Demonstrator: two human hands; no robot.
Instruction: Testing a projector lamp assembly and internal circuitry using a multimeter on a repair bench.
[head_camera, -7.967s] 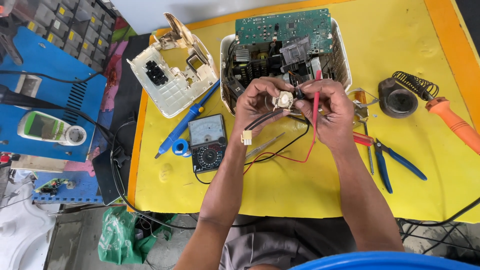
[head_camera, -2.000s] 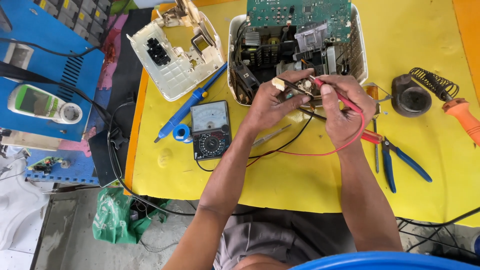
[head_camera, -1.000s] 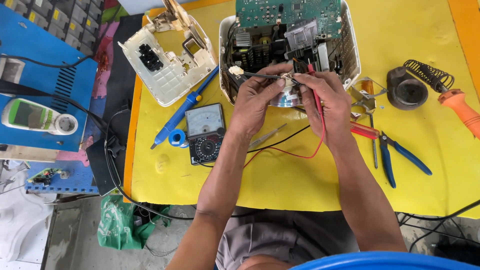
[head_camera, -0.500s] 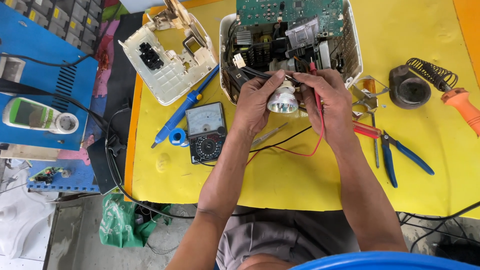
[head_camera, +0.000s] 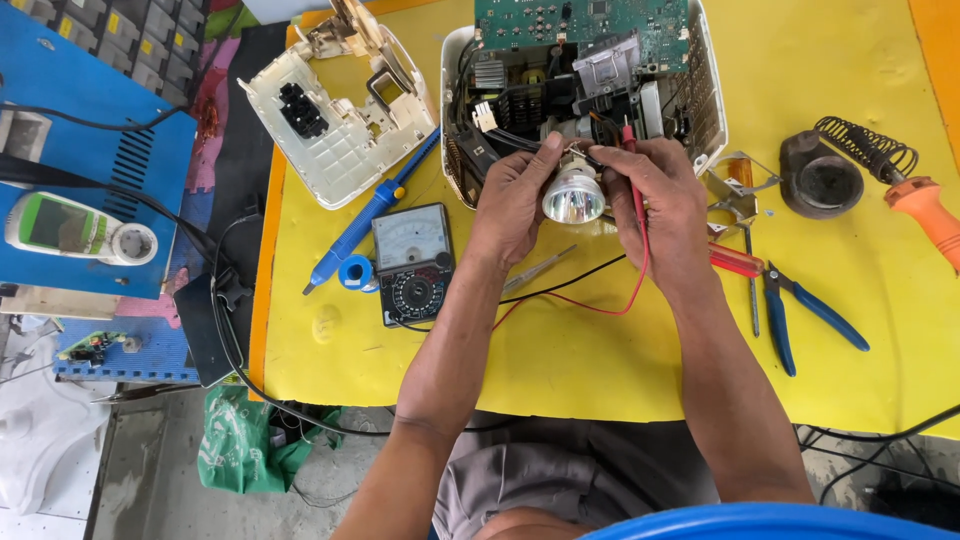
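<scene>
Glass caught the light where the person's left hand (head_camera: 515, 195) held a small lamp (head_camera: 572, 196), a round bulb set in a shiny reflector, just in front of the opened casing (head_camera: 705, 95) with the green circuit board (head_camera: 585, 18) on top. The fingers of that hand were curled round the reflector's rim and back, thumb near the top, so the open mirrored face pointed toward the person. The right hand (head_camera: 660, 190) was closed on a red probe (head_camera: 632, 165), pinching it like a pen with its tip at the rear of the lamp, and the red wire (head_camera: 610, 305) looped down across the yellow table (head_camera: 560, 360) toward the meter (head_camera: 412, 262) with the dial.

To my eye the lamp looked light but fragile: thin glass, a slick polished bowl, stiff and unforgiving if dropped. Holding it by the outer rim and the base seemed the safe way, keeping fingers off the inner mirror and the bulb. A blue screwdriver (head_camera: 365, 222), blue-handled pliers (head_camera: 800, 318) and an orange soldering iron (head_camera: 925, 215) lay well apart from it.
</scene>
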